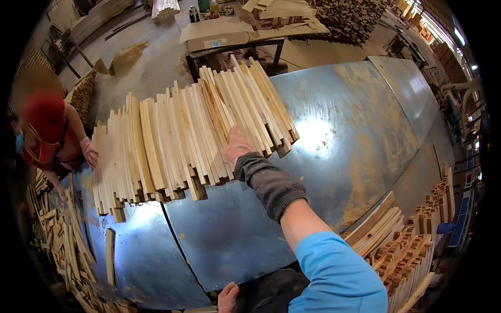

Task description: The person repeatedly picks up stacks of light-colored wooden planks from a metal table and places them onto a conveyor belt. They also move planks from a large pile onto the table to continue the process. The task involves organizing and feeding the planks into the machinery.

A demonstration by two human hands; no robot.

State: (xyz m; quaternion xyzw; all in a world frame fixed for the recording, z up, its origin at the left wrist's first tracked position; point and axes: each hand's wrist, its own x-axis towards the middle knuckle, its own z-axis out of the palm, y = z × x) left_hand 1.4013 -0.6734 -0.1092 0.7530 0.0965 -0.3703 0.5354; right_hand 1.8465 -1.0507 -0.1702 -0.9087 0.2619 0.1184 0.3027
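Pale wooden strips (182, 135) lie side by side in a wide row on the blue-grey metal table (229, 250), their near ends uneven. My right arm reaches forward across the table. At the near ends of strips toward the row's right side, my right hand (238, 146), in a thin pinkish glove with a dark sleeve cover, is closed on a wooden strip; its fingertips are partly hidden. My left hand (228, 298), gloved alike, is low at the table's near edge, close to my body. Its visible fingers are curled, with nothing seen in them.
A person in red (44, 130) stands at the left, one gloved hand (89, 152) beside the row. One loose strip (110, 255) lies near the left edge, by a heap of offcuts (68, 250). Stacked strips (407, 255) stand at the lower right. Sawdust (360, 172) marks the table.
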